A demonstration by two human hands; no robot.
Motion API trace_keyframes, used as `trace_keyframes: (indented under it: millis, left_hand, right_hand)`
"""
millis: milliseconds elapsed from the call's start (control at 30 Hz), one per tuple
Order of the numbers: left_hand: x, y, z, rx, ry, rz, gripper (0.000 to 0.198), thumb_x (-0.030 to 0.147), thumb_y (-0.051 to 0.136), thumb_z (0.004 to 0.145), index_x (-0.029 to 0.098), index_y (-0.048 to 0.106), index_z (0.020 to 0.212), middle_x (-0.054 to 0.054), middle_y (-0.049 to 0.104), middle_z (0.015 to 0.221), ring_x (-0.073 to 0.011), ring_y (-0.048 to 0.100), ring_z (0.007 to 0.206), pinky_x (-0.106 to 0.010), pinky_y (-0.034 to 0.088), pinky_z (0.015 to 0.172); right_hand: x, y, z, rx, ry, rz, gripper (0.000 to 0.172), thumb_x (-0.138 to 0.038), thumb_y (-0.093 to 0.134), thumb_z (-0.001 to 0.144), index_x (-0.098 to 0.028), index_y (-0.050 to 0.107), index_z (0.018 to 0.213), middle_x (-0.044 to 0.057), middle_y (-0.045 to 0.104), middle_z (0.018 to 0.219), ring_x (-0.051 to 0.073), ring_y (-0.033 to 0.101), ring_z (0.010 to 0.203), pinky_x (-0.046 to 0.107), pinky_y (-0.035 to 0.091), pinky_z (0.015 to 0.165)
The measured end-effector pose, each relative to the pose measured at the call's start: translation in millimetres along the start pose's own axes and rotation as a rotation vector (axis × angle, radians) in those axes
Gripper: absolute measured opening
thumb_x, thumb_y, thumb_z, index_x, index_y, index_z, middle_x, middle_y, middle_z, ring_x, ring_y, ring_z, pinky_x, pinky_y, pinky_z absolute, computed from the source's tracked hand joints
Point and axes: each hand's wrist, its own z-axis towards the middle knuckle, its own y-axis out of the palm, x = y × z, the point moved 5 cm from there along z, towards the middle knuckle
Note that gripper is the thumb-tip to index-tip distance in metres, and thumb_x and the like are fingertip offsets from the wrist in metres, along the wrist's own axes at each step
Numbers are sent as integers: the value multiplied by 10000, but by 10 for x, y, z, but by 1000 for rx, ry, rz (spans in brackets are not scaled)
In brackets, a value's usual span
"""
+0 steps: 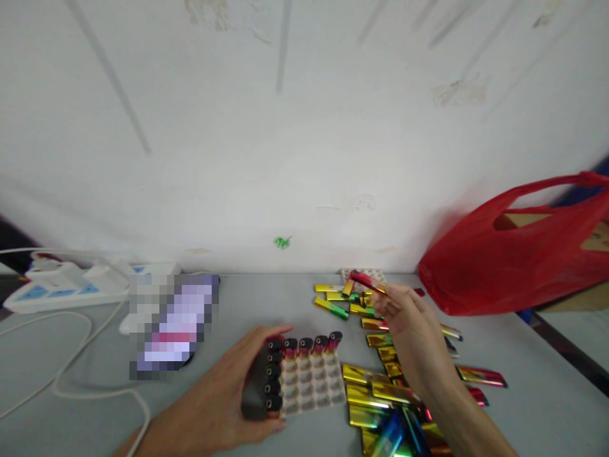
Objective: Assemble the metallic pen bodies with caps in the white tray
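Observation:
My left hand [233, 387] is wrapped round the left side of a pale tray with square cells [314, 384], fingers at its far edge and thumb at its near edge. Black-tipped pieces with pinkish-red bodies [305, 346] stand in the far row and left column of cells. The one at the far right corner leans a little. Farther back, my right hand [404, 317] pinches a flat shiny tube [367, 280], red fading to gold, raised above a scattered group of similar tubes [332, 308]. My right hand and forearm hide some of the tubes.
More metallic tubes in gold, green, blue and red [368, 416] lie heaped right of the tray. A second pale tray [375, 275] is against the wall. A red plastic bag [514, 254] stands at right. At left are a phone [176, 324], power strip [71, 289] and white cables [90, 330].

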Motion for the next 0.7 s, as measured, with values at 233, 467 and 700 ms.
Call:
trace_keyframes:
  millis: [233,467,700]
  left_hand:
    - [14,-2,4,-11,8,-15,1045,175,907,746,429,379,1611,-37,539,1614,-355,567,1475,-509,461,1271]
    - [34,-15,-1,-6,-2,-7,1026,162,899,738,402,406,1606,-54,557,1608,-373,576,1464,-520,467,1262]
    - [50,-19,10,-1,-4,-3,1023,172,901,730,396,419,1604,-60,564,1612,-384,576,1467,-540,457,1269]
  right_hand:
    - [27,190,-77,-179,310,384,282,-305,984,791,-203,840,1010,49,810,1108,155,707,942,221,588,767]
    - [1,266,-187,-303,323,407,206,-340,959,835,-221,806,907,44,794,1020,178,699,928,252,571,785]
    - [26,305,-215,-343,388,392,266,-458,837,950,-204,760,958,-46,485,687,117,372,587,226,400,567]
